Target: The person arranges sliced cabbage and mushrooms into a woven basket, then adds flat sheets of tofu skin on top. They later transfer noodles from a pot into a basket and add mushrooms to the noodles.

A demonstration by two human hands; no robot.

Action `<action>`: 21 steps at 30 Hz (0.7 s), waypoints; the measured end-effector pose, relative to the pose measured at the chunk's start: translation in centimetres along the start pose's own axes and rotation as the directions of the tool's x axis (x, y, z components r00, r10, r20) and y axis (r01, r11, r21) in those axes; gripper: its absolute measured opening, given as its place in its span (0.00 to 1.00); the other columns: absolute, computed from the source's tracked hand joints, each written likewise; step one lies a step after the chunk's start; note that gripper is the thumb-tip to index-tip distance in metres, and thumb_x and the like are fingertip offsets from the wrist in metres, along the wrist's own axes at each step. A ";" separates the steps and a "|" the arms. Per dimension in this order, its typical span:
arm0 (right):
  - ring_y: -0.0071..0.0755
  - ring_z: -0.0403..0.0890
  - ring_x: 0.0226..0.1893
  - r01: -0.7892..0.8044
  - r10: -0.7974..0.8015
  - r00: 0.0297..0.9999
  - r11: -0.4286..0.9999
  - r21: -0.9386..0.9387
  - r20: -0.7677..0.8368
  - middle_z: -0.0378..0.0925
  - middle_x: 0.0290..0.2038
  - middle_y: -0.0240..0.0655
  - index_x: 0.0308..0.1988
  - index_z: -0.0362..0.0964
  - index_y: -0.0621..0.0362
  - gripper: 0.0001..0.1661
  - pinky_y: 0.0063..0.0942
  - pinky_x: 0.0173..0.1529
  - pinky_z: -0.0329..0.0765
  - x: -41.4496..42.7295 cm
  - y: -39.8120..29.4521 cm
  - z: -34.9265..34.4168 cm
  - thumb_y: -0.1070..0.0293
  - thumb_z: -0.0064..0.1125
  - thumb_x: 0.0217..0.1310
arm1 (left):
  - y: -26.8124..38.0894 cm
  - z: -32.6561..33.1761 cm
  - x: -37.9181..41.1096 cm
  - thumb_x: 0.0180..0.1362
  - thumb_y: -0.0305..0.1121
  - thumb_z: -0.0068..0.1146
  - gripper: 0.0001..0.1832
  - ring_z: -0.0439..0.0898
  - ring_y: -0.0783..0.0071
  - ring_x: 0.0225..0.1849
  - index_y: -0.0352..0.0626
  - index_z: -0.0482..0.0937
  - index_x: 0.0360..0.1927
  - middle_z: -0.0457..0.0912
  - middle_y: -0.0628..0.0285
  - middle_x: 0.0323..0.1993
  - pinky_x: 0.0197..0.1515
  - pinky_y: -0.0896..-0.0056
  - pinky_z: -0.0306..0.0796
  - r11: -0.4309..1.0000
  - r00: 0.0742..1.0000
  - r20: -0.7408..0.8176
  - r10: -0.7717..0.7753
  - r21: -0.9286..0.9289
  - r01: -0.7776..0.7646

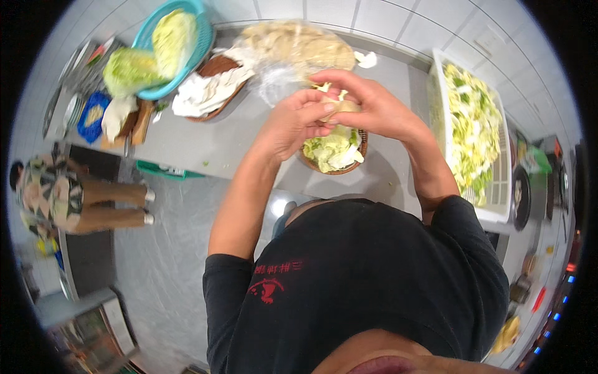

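Note:
Both my left hand and my right hand grip a thin, pale beige folded sheet between their fingers; what it is made of I cannot tell for sure. Bits of yellowish leaf show at its upper edge. Directly under my hands a round wicker basket holds torn pieces of cabbage leaf. Behind my hands, near the wall, lies a clear plastic bag full of flat beige sheets. My fingers partly hide the held sheet.
Cut cabbage fills a white plastic crate on the right. At the back left, a turquoise basket holds napa cabbages beside a basket with white cloth. A wooden board lies left. Another person stands at the far left.

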State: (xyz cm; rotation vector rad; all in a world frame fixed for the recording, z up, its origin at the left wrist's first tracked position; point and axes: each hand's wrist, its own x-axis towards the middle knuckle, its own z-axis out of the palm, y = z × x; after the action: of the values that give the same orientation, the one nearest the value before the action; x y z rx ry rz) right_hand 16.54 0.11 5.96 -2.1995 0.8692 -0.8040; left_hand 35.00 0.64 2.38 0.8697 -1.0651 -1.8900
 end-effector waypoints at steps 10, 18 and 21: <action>0.17 0.74 0.33 -0.200 0.267 0.962 0.843 0.500 -0.065 0.70 0.35 0.27 0.61 0.56 0.57 0.36 0.19 0.41 0.71 -0.8 2.2 -1.0 0.71 0.61 0.54 | 4.8 0.9 3.8 0.54 0.31 0.60 0.08 0.75 0.83 0.33 0.38 0.76 0.34 0.79 0.65 0.30 0.39 0.82 0.68 0.768 0.964 0.156 0.213 0.584 -0.264; 0.17 0.74 0.31 -0.377 0.429 0.903 0.748 0.546 0.036 0.74 0.32 0.26 0.45 0.71 0.60 0.19 0.19 0.38 0.72 -3.8 5.1 -1.9 0.60 0.57 0.58 | 7.6 1.5 5.4 0.54 0.34 0.60 0.12 0.76 0.80 0.34 0.36 0.76 0.37 0.79 0.65 0.32 0.41 0.80 0.68 0.725 0.927 0.134 0.352 0.587 -0.360; 0.15 0.73 0.29 -0.417 0.502 0.865 0.704 0.574 0.014 0.73 0.31 0.25 0.41 0.72 0.58 0.16 0.17 0.36 0.72 -5.3 7.4 -2.7 0.58 0.56 0.59 | 6.2 -1.1 6.1 0.52 0.32 0.61 0.12 0.74 0.82 0.31 0.34 0.77 0.36 0.78 0.65 0.29 0.36 0.82 0.67 0.845 0.959 -0.032 0.282 0.482 -0.232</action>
State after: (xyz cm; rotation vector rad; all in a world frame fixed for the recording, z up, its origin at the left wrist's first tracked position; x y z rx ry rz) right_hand 8.79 -1.12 0.54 -1.3324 1.0386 -0.8358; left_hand 34.94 -7.13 6.33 1.0202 -1.5341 -1.3612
